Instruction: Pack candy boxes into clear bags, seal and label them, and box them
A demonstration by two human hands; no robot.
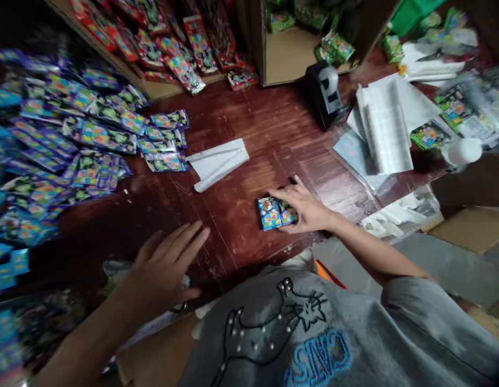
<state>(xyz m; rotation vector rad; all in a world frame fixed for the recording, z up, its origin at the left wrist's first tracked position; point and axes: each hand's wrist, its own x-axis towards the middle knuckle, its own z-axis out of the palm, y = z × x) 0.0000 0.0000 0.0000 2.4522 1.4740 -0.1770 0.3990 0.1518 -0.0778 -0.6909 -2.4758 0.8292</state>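
Note:
My right hand [305,207] is closed around small printed packets [270,214] in blue and purple, at the middle of the dark red table [237,231]. Its thumb lies along the near side and its fingers reach over the far side. To the left, my left hand [168,258] hovers near the table's front edge, fingers stretched out and holding nothing; it is slightly blurred. Beyond the hands lies a folded white paper sheet [221,161]. Just left of that sheet, several purple packets [166,142] are laid in a short stack.
A large heap of purple and blue packets [84,129] covers the left side. Cardboard boxes with red packets [185,59] and green packets [333,47] stand at the back. A black tape dispenser [327,97] and a pile of white paper strips [386,129] are on the right.

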